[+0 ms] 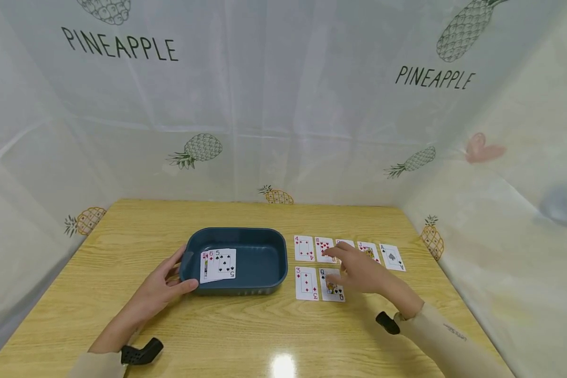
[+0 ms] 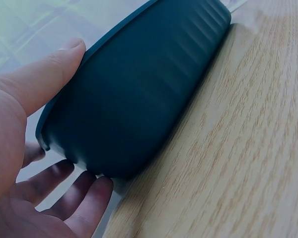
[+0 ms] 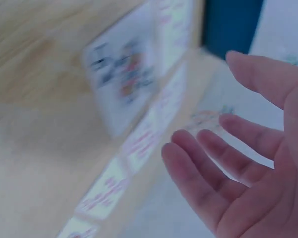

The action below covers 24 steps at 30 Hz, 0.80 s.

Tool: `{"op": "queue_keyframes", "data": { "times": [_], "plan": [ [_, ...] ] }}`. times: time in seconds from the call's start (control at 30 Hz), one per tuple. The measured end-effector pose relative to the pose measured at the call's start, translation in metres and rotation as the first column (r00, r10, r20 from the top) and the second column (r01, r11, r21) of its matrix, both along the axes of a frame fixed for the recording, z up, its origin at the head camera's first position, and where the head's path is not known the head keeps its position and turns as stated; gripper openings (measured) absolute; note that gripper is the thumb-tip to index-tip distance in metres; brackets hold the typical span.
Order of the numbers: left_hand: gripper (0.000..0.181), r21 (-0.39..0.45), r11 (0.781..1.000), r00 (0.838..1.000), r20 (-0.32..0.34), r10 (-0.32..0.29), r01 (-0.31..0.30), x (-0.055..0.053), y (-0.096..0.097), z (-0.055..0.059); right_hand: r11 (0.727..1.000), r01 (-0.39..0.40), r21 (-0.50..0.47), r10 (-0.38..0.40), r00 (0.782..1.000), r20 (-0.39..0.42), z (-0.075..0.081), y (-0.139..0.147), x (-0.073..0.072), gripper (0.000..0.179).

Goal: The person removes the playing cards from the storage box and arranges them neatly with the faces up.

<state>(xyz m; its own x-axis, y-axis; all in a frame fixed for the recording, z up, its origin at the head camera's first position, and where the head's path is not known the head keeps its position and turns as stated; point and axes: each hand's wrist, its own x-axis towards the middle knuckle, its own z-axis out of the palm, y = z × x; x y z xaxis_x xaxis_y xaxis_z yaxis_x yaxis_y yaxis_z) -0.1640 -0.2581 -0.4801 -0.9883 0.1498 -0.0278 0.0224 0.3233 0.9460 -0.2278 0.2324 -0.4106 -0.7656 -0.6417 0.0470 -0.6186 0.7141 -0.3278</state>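
My left hand (image 1: 155,294) grips the left end of a dark blue tray (image 1: 262,262), thumb along its near side at the rim and fingers round the end wall. Overlapping playing cards (image 1: 226,265) lie face up inside, a five of spades on top. Over two rows of face-up cards hovers my right hand (image 3: 253,158), its fingers relaxed and apart with nothing in them. Beneath it lies the queen of spades (image 1: 332,293), with the three of diamonds (image 1: 306,283) to its left. One back-row card is partly hidden by the hand.
The back row runs from the four of diamonds (image 1: 304,248) beside the tray to the ace of spades (image 1: 392,257) at right, with a jack (image 1: 369,251) near it. A pineapple-print curtain (image 1: 283,105) surrounds the wooden table (image 1: 245,331) at the back and sides.
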Motion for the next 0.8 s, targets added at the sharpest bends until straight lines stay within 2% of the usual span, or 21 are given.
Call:
{"op": "queue_keyframes", "data": {
  "times": [0.1, 0.27, 0.43, 0.57, 0.8],
  "plan": [
    [0.099, -0.009, 1.000, 1.000, -0.001, 0.003, -0.003, 0.001, -0.001, 0.001, 0.999, -0.027, -0.044, 0.025, 0.999, -0.030, 0.010, -0.021, -0.002, 0.051],
    [0.099, 0.002, 1.000, 1.000, 0.009, 0.003, -0.003, 0.002, -0.001, 0.002, 0.994, -0.074, -0.077, 0.069, 0.996, -0.063, 0.022, -0.062, -0.007, 0.055],
    [0.099, 0.035, 0.999, 1.000, 0.024, -0.005, 0.004, 0.001, 0.000, 0.001, 0.987, -0.116, -0.112, 0.114, 0.993, -0.022, 0.029, -0.102, -0.013, 0.058],
    [0.099, 0.042, 0.999, 1.000, 0.020, -0.004, 0.003, 0.001, 0.000, 0.001, 0.982, -0.121, -0.142, 0.129, 0.991, 0.047, 0.026, -0.131, -0.017, 0.061],
    [0.099, 0.033, 0.999, 0.999, 0.032, 0.001, -0.002, 0.002, 0.000, 0.001, 0.984, -0.123, -0.130, 0.138, 0.984, 0.113, 0.004, -0.175, -0.027, 0.067]
  ]
}}
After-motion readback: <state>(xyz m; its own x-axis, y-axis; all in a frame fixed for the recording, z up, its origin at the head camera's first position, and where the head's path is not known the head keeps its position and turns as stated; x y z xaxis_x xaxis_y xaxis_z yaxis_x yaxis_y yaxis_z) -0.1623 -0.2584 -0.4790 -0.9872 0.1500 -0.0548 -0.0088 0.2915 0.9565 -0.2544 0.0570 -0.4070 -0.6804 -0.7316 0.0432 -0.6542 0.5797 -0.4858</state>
